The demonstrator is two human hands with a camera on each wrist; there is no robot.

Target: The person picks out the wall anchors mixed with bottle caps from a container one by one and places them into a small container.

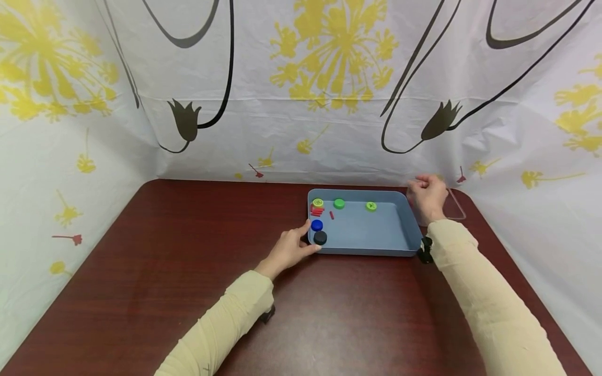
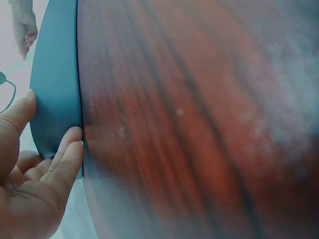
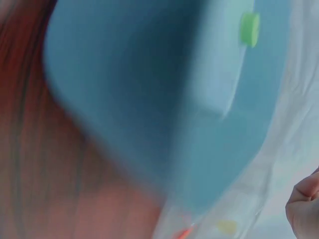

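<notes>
A shallow blue-grey tray (image 1: 376,230) lies toward the back right of the table. My left hand (image 1: 288,249) grips its front left corner, thumb along the front and fingers at the left side. Inside are a black cap (image 1: 320,237), a blue cap (image 1: 317,225), a green cap (image 1: 339,203), a yellow-green cap (image 1: 371,206), another yellow-green cap (image 1: 317,202) and several small red sticks (image 1: 317,211). Just right of the tray, my right hand (image 1: 429,196) is over a clear plastic piece (image 1: 457,204), fingers bent; whether they pinch anything is hidden.
The dark reddish wooden table (image 1: 188,250) extends left and in front of the tray. A white flowered sheet (image 1: 263,104) hangs along the back and both sides, close behind the tray. The clear piece lies near the table's back right corner.
</notes>
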